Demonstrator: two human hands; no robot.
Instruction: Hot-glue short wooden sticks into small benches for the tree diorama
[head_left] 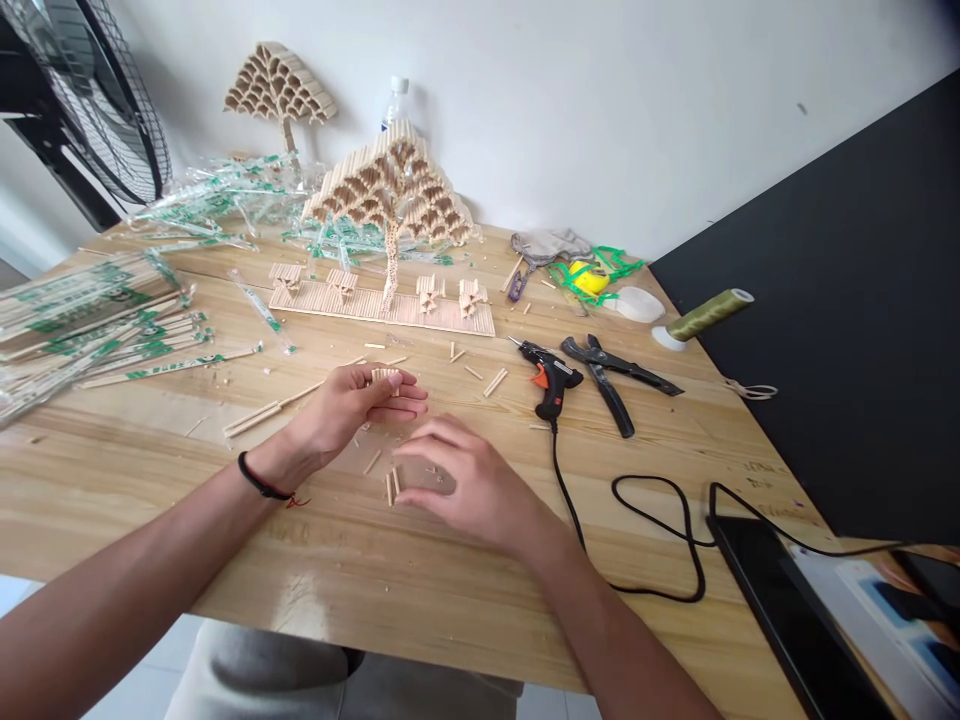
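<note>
Between thumb and fingers, my left hand (352, 402) grips a small row of short wooden sticks (386, 380) lying side by side. My right hand (472, 475) is curved over the table, its thumb and fingers apart and nothing between them. Just left of its fingertips lie short cut stick pieces (394, 485). Behind both hands stands a tree-shaped stick model (391, 190) on a long slatted base (349, 308), with small stick-built seats (431, 292) along it. Longer sticks (259, 415) lie left of my left hand.
A black glue gun (553, 380) with a trailing cable (660, 592) lies to the right, beside pliers (611, 385). Wrapped chopsticks (97, 300) are heaped at left. A second stick tree (279, 90), a thread spool (705, 318) and a dark tablet-like slab (772, 600) sit farther out.
</note>
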